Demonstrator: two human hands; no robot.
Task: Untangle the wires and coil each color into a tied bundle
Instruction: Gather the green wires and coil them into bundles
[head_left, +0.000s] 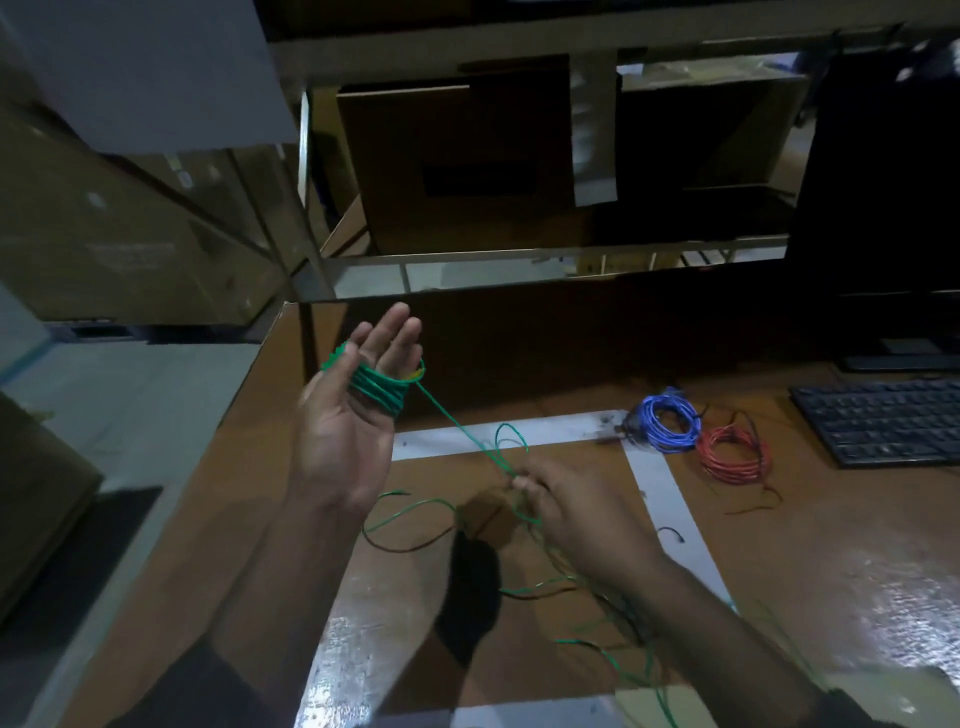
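Note:
My left hand (348, 415) is raised palm up above the table's left part, fingers straight, with several turns of green wire (382, 388) wound around them. A taut green strand runs down and right from that coil to my right hand (566, 501), which pinches it between thumb and fingertips. Loose loops of the same green wire (582, 582) trail over the brown table (831, 545) below and to the right of my right hand. A coiled blue bundle (669, 422) and a coiled red bundle (733, 453) lie side by side at the back right.
White tape lines (660, 483) mark a rectangle on the table. A dark keyboard (883, 422) lies at the far right, with a monitor base (898, 358) behind it. Cardboard boxes (457, 156) on a metal shelf stand beyond the table. The table's left edge drops to the floor.

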